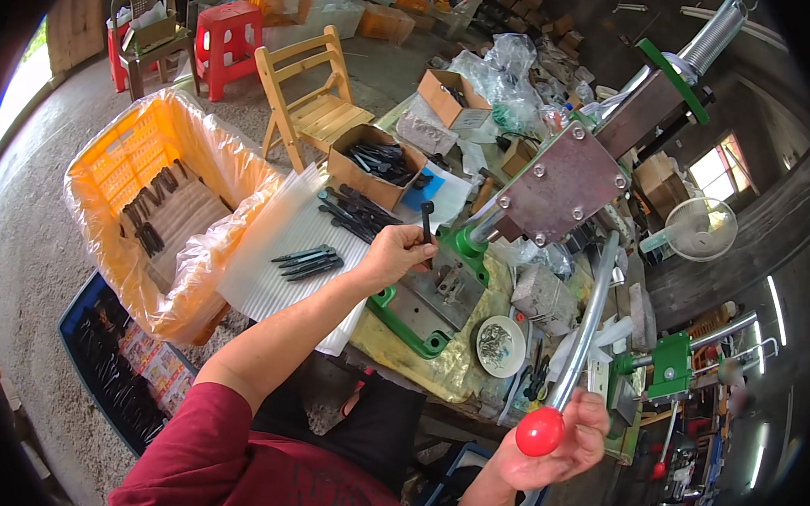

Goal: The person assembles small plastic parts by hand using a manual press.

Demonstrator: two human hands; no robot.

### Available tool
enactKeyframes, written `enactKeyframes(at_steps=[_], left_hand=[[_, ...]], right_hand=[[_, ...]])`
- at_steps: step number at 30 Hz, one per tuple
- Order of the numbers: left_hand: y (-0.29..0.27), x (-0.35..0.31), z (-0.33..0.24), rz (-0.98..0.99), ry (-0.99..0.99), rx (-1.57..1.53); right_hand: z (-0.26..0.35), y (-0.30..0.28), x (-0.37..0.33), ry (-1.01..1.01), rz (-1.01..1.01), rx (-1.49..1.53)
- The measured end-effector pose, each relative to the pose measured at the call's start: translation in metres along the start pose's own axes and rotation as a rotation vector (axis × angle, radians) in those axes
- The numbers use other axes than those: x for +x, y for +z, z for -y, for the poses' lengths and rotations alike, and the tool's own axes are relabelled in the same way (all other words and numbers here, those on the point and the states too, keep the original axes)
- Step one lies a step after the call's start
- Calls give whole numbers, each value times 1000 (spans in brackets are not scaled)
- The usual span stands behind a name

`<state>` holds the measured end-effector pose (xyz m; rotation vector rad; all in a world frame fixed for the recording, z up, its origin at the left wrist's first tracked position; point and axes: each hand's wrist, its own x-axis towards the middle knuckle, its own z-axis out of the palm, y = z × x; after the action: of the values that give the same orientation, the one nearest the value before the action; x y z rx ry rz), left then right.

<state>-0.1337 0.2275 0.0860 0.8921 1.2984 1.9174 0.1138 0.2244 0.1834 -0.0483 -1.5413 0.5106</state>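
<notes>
My left hand [399, 256] pinches a slim black part with a wider top end [427, 219], held upright over the bed of a green-based hand press [447, 296]. The fingers hide its lower end. My right hand [562, 444] is palm up, fingers loosely apart, beside the red ball knob [539, 431] at the end of the press's metal lever [590, 327]. The knob lies against the hand, without fingers wrapped round it. Left of the press, slim black parts lie in a small bundle [309, 263] and a larger pile [359, 214] on white foam sheeting [270, 287].
A cardboard box of black parts [378, 164] stands behind the pile. A bowl of small metal pieces [499, 346] sits right of the press base. At left are a plastic-lined orange crate [122, 151] and a blue bin [86, 314]. A wooden chair [316, 111] stands beyond.
</notes>
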Motion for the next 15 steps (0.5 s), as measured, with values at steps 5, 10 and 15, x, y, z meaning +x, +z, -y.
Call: enactKeyframes(at_steps=[5,10,15], left_hand=[[-33,-17,-13,5,-28,126],[-86,-41,-40,-95,47,788],[-129,-63,-41,16,29,1351]], right_hand=[[-13,1,-53,239,18,-74],[-19,-3,-89,500,112,9],[-18,0,-99,587,137,20]])
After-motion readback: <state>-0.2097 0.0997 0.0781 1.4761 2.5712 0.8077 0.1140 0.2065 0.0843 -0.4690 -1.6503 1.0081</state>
